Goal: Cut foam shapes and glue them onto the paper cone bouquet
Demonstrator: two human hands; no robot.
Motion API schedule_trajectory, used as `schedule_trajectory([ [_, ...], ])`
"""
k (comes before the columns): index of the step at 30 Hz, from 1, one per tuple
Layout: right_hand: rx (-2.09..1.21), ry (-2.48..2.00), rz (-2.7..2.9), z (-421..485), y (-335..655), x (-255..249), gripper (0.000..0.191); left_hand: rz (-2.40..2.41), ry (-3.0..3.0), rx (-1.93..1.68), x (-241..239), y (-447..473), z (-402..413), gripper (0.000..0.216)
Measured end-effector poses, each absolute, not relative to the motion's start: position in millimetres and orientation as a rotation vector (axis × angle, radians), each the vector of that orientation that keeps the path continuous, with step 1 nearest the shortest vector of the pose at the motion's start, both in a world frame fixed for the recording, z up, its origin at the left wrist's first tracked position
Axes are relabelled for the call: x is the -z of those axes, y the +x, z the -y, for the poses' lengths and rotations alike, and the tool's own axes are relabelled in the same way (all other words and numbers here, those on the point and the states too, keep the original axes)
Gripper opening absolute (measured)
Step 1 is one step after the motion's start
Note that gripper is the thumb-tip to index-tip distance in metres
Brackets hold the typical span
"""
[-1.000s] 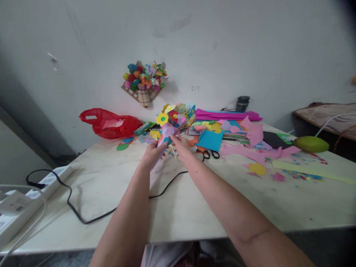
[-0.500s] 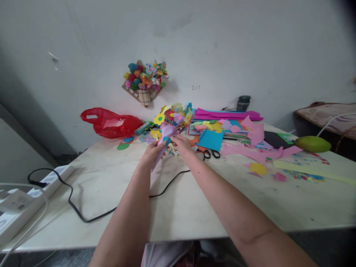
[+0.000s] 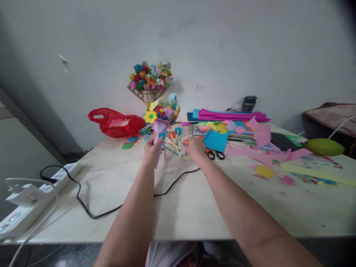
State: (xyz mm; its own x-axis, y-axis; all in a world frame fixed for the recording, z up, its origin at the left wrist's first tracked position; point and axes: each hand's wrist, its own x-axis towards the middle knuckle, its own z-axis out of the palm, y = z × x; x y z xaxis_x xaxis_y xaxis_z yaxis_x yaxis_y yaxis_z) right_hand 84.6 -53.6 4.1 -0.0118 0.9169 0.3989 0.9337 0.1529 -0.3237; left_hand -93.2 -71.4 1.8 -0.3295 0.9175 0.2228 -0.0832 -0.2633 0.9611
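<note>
My left hand [image 3: 151, 150] is closed around a purple paper cone [image 3: 160, 126] with blue and orange pieces on its front. Yellow, blue and pink paper flowers [image 3: 151, 116] show above the cone's top; which of them stand in it I cannot tell. Farther right, my right hand [image 3: 195, 148] is low over the table with its fingers curled. A small orange bit shows at its fingertips, but most of what it grips is hidden. Beside these fingers lie thin pale sticks [image 3: 174, 144] and a crumpled whitish piece [image 3: 182, 149]. Black-handled scissors [image 3: 215, 154] are just right of the wrist.
A black cord [image 3: 108, 213] crosses the table from the white power strip [image 3: 36, 200] to under my right wrist. Paper scraps [image 3: 250, 150] and a green fruit [image 3: 324, 147] are on the right. At back left sits a red plastic bag [image 3: 116, 124]. A flower decoration [image 3: 148, 81] hangs on the wall.
My right hand has let go of the purple cone and moved right, down to the table. My left hand still holds the cone, which now stands more upright. The view has shifted slightly left.
</note>
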Motion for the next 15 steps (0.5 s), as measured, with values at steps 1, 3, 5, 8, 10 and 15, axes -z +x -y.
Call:
schedule_trajectory([
  [1,0.065,-1.782,1.995,52,88,-5,0.031,-1.262,1.143,-1.738,-2,-93,71,0.040],
  [3,0.030,-1.835,2.117,49,94,-6,0.034,-1.345,1.178,-1.799,-2,-94,71,0.037],
  [5,-0.056,-1.889,2.174,45,99,-6,0.035,-1.398,1.195,-1.844,-1,-95,69,0.035],
  [8,-0.111,-1.920,2.162,42,102,-5,0.033,-1.445,1.171,-1.905,-1,-97,66,0.036],
  [10,-0.095,-1.915,2.145,42,103,-5,0.031,-1.464,1.136,-1.932,-1,-97,65,0.038],
  [15,-0.057,-1.936,2.205,45,102,-1,0.046,-1.437,1.122,-1.957,-1,-96,65,0.036],
])
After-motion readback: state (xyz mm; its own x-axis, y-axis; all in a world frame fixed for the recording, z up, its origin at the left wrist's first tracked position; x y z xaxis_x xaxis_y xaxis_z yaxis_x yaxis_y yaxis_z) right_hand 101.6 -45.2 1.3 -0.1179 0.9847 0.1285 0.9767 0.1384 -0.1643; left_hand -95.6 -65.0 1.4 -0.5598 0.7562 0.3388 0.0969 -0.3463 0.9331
